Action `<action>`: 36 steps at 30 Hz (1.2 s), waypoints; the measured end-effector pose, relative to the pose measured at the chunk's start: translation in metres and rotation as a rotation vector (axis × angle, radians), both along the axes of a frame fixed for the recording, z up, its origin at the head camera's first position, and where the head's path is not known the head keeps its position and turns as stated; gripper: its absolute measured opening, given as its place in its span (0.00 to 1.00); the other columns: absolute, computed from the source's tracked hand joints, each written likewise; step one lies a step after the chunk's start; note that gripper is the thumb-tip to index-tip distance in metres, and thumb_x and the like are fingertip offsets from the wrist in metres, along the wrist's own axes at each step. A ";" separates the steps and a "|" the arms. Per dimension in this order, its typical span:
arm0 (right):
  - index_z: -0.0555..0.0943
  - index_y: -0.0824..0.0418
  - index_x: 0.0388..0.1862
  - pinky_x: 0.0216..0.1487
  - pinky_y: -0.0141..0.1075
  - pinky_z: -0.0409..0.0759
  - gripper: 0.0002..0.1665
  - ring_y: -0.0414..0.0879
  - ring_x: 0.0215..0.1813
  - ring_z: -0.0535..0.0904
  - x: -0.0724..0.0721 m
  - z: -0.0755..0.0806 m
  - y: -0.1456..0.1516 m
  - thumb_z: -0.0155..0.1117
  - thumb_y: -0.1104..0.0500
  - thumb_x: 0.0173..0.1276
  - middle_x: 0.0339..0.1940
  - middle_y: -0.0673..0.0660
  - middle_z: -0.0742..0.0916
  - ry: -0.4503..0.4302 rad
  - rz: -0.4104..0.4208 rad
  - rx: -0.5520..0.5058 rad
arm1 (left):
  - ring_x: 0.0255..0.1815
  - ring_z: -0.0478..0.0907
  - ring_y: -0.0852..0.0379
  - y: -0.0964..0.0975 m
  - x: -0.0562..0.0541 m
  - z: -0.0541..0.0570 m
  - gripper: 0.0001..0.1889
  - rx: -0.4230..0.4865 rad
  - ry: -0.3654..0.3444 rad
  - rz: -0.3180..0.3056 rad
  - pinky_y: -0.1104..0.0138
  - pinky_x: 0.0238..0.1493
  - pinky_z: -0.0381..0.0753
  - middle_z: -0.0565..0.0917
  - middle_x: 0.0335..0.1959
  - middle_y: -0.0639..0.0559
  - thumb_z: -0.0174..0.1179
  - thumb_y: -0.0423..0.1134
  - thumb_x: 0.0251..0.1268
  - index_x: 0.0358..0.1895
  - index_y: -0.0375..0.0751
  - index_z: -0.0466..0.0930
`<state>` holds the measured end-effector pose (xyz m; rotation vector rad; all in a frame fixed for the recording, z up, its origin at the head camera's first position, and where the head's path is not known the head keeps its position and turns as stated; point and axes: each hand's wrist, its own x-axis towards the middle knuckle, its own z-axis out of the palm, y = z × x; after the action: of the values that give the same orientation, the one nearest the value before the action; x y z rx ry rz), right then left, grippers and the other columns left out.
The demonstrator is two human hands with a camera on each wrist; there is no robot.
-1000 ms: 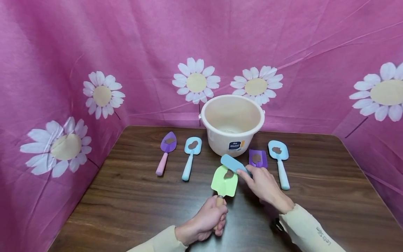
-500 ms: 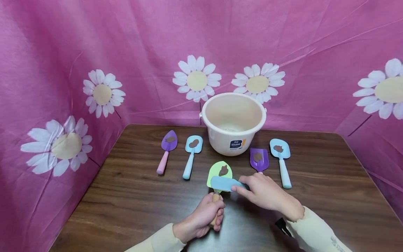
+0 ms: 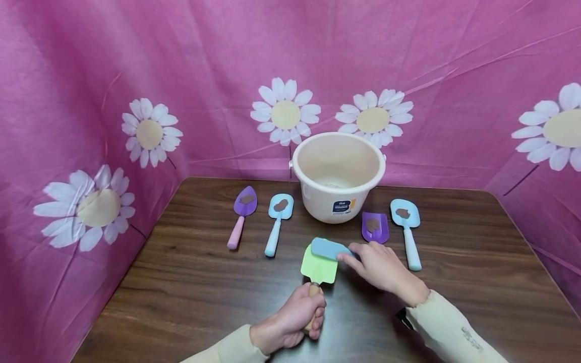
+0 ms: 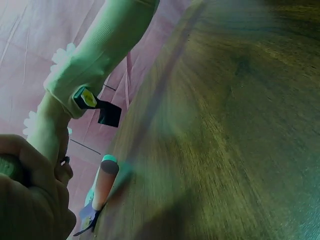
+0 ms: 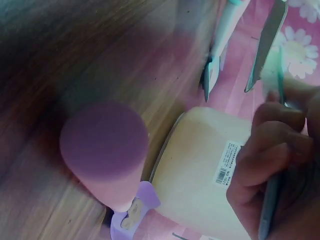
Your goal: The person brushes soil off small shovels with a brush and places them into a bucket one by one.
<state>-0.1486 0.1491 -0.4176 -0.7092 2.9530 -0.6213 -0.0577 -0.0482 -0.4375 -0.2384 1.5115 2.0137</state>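
In the head view my left hand [image 3: 297, 312] grips the wooden handle of a light green garden trowel [image 3: 318, 272], its blade pointing away from me. My right hand [image 3: 386, 267] holds a flat, light blue scraper [image 3: 328, 248], which lies across the upper part of the green blade. No brown patch shows on the green blade now; the scraper covers its tip area. The right wrist view shows the fingers [image 5: 265, 165] curled round the thin blue tool. A square-ended purple trowel [image 3: 383, 233] with a brown patch lies just beyond my right hand, its handle hidden.
Behind the trowel stands a cream bucket [image 3: 317, 204]. On the wooden table [image 3: 181, 282] lie a purple trowel with a pink handle [image 3: 236, 232] and two light blue trowels, left [image 3: 272, 237] and right [image 3: 411, 247], all with brown patches. A pink daisy curtain [image 3: 218, 60] hangs behind.
The scraper went from the green blade's upper right down toward its handle, then back up to the tip, covering the brown patch seen earlier. My left hand keeps its grip, moving slightly.
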 end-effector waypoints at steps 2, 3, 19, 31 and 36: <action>0.68 0.50 0.19 0.15 0.31 0.61 0.24 0.38 0.18 0.61 -0.003 0.000 0.000 0.53 0.38 0.70 0.15 0.44 0.63 0.015 -0.023 -0.012 | 0.10 0.59 0.66 0.001 0.002 0.000 0.10 0.001 0.000 -0.002 0.77 0.07 0.59 0.64 0.15 0.57 0.46 0.27 0.51 0.34 0.44 0.59; 0.68 0.50 0.19 0.15 0.31 0.61 0.24 0.39 0.18 0.62 -0.005 0.001 0.000 0.54 0.38 0.70 0.15 0.45 0.63 0.030 -0.038 -0.015 | 0.10 0.59 0.66 0.001 0.002 -0.001 0.10 0.001 0.000 -0.003 0.77 0.07 0.59 0.64 0.15 0.57 0.46 0.27 0.51 0.34 0.44 0.59; 0.68 0.48 0.21 0.18 0.29 0.62 0.23 0.35 0.17 0.60 -0.001 0.015 -0.005 0.53 0.37 0.70 0.14 0.41 0.63 0.030 0.079 -0.052 | 0.09 0.59 0.65 0.000 0.003 -0.004 0.10 -0.017 0.013 0.005 0.76 0.06 0.60 0.64 0.15 0.57 0.46 0.27 0.55 0.37 0.45 0.59; 0.69 0.46 0.22 0.26 0.26 0.65 0.20 0.30 0.20 0.62 0.019 0.013 -0.007 0.49 0.42 0.74 0.16 0.37 0.65 -0.124 0.276 -0.037 | 0.07 0.61 0.64 -0.001 0.000 -0.004 0.10 -0.034 0.036 0.017 0.74 0.04 0.64 0.66 0.15 0.57 0.47 0.28 0.56 0.38 0.44 0.59; 0.68 0.46 0.20 0.27 0.26 0.64 0.20 0.30 0.20 0.61 0.014 0.009 -0.004 0.51 0.44 0.73 0.15 0.37 0.64 -0.080 0.237 -0.034 | 0.07 0.61 0.63 0.000 0.001 -0.003 0.10 -0.037 0.045 -0.001 0.73 0.04 0.64 0.66 0.15 0.56 0.47 0.28 0.56 0.38 0.44 0.59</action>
<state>-0.1345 0.1446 -0.4085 -0.9930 2.7349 -0.6634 -0.0569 -0.0482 -0.4408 -0.2088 1.5777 2.0044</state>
